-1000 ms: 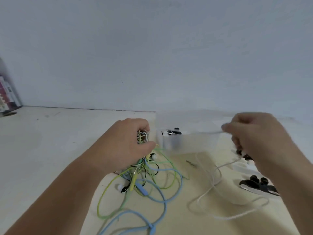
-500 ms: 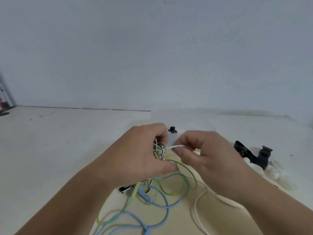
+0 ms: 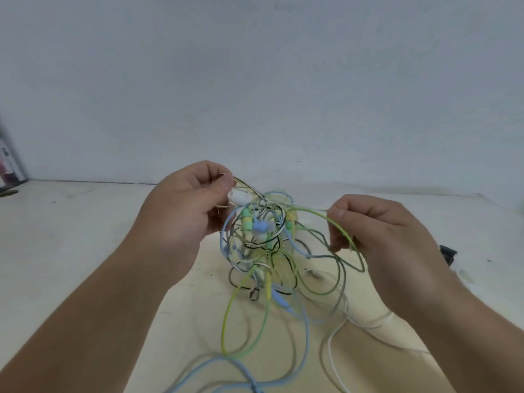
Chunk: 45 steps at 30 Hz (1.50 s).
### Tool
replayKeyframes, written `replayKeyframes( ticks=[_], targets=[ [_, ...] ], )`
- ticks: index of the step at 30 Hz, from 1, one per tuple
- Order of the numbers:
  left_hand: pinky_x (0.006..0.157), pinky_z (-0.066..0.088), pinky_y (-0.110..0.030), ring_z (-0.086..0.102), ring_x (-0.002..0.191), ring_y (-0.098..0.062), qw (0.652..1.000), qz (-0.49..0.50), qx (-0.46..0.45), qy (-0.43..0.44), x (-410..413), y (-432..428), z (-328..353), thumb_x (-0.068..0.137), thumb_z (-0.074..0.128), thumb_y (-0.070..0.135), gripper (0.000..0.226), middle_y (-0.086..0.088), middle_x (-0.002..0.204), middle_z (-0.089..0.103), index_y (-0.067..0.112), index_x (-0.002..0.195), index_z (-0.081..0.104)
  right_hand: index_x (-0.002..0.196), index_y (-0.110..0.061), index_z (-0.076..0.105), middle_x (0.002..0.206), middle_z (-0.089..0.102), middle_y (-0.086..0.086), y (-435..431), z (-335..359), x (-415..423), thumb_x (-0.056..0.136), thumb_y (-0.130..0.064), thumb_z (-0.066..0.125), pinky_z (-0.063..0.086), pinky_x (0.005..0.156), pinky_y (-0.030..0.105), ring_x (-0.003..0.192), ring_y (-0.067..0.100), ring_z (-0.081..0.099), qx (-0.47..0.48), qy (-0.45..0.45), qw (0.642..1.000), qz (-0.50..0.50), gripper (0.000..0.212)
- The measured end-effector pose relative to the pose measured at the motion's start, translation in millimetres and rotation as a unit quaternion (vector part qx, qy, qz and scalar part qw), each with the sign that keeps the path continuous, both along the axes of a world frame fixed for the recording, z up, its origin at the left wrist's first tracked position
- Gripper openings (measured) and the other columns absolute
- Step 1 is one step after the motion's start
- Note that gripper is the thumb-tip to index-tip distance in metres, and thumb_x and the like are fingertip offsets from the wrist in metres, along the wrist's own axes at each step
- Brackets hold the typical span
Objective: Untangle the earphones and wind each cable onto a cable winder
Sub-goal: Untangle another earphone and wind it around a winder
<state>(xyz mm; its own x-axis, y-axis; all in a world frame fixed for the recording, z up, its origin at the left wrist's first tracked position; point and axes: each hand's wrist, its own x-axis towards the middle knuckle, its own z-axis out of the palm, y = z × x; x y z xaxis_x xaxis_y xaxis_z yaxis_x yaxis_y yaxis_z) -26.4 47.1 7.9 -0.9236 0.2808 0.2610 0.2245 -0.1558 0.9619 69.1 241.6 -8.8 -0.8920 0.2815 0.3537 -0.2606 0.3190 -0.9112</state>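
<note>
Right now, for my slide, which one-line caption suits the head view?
The left hand pinches a white piece, the right hand a green cable of the earphone tangle over the table.

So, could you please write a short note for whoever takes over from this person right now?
Left hand: its fingers pinch a white inline piece at the top of the tangle.
Right hand: its fingers pinch a green cable drawn out to the side.
Tangle: green, blue, black and white cables knotted together, held up between the hands, with loose loops trailing onto the table.
Done: nothing visibly freed or wound.
Left: separate every cable, then wind each one. A black item at the right edge may be a winder, but it is too unclear to tell.
</note>
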Motion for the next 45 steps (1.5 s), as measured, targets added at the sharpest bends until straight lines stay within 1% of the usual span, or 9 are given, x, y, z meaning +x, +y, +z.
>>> replayKeyframes(
  ticks=[3,6,11,15,20,26,32,39,45],
  targets=[
    [0.047,0.034,-0.022,0.032,0.044,-0.011,1.0,0.014,0.002,0.002,-0.4,-2.7,1.7,0.085,0.068,0.036,0.029,0.002,0.055,0.044,0.02,0.062,0.061,0.063,-0.008,0.057,0.068,0.056,0.015,-0.8,-0.1,0.8,0.079,-0.027,0.055,0.04,0.071,0.05,0.068,0.028,0.052,-0.001,0.028,1.0,-0.015,0.025],
    [0.045,0.033,-0.022,0.029,0.046,-0.013,0.982,0.095,-0.105,0.128,-1.2,-7.5,0.2,0.068,0.079,0.059,0.046,0.008,0.047,0.036,0.019,0.055,0.059,0.05,-0.022,0.055,0.064,0.057,0.001,-1.3,-1.2,1.4,0.077,-0.02,0.051,0.04,0.068,0.04,0.068,0.02,0.054,-0.023,0.069,0.997,-0.011,0.027],
    [0.065,0.046,-0.027,0.054,0.055,-0.011,0.971,0.017,-0.184,0.152,2.5,-8.3,0.3,0.067,0.057,0.082,0.057,0.01,0.06,0.059,0.027,0.079,0.068,0.062,-0.012,0.065,0.079,0.074,0.007,-10.5,-6.2,0.6,0.086,-0.019,0.053,0.053,0.075,0.04,0.082,0.025,0.069,-0.035,-0.001,0.995,0.093,0.028],
    [0.062,0.043,-0.021,0.058,0.057,-0.005,0.923,-0.098,-0.348,0.132,8.3,-5.2,-4.4,0.082,0.075,0.038,0.014,0.009,0.066,0.07,0.027,0.076,0.074,0.078,-0.008,0.073,0.094,0.077,0.006,-14.0,-12.6,-2.8,0.096,-0.019,0.059,0.055,0.095,0.045,0.096,0.025,0.072,-0.036,-0.081,0.988,0.125,0.025],
    [0.052,0.043,-0.023,0.06,0.057,-0.019,0.945,-0.115,-0.291,0.096,6.1,-6.6,-6.3,0.072,0.086,0.006,0.035,0.005,0.084,0.068,0.03,0.084,0.063,0.065,-0.008,0.065,0.108,0.073,0.017,-13.8,-4.5,-2.3,0.084,-0.015,0.055,0.052,0.099,0.048,0.106,0.036,0.068,-0.195,-0.024,0.962,0.192,0.022],
    [0.062,0.043,-0.028,0.052,0.059,-0.015,0.936,-0.115,-0.302,0.138,7.1,-2.7,-7.1,0.061,0.083,0.049,0.028,0.004,0.065,0.063,0.028,0.077,0.075,0.072,-0.015,0.074,0.084,0.072,0.007,-7.9,-11.1,-6.4,0.082,-0.023,0.058,0.053,0.076,0.032,0.082,0.021,0.068,-0.101,-0.024,0.987,0.123,0.021],
    [0.068,0.041,-0.034,0.05,0.063,-0.021,0.927,-0.128,-0.323,0.14,6.9,-4.2,-9.0,0.063,0.071,0.051,0.026,0.008,0.074,0.064,0.029,0.077,0.068,0.063,-0.01,0.067,0.082,0.069,0.018,-8.4,-3.7,-3.8,0.081,-0.015,0.057,0.056,0.07,0.031,0.081,0.029,0.068,-0.214,-0.035,0.958,0.186,0.021],
    [0.082,0.05,-0.037,0.058,0.079,-0.019,0.977,-0.1,-0.185,0.039,8.7,-2.5,1.7,0.064,0.06,0.018,0.01,0.0,0.081,0.065,0.022,0.055,0.057,0.054,0.011,0.04,0.05,0.035,0.016,-3.1,1.2,5.6,0.074,0.002,0.047,0.019,0.036,0.019,0.043,0.018,0.023,-0.056,-0.026,0.995,-0.078,0.023],
    [0.072,0.053,-0.027,0.068,0.079,-0.019,0.988,-0.058,-0.145,0.022,0.7,-13.7,-2.0,0.081,0.044,-0.018,0.034,-0.002,0.079,0.068,0.013,0.067,0.05,0.045,-0.013,0.046,0.068,0.063,0.019,1.7,1.2,-6.3,0.084,0.005,0.047,0.054,0.055,0.032,0.066,0.034,0.069,-0.231,-0.017,0.971,0.059,0.043]
  ],
)
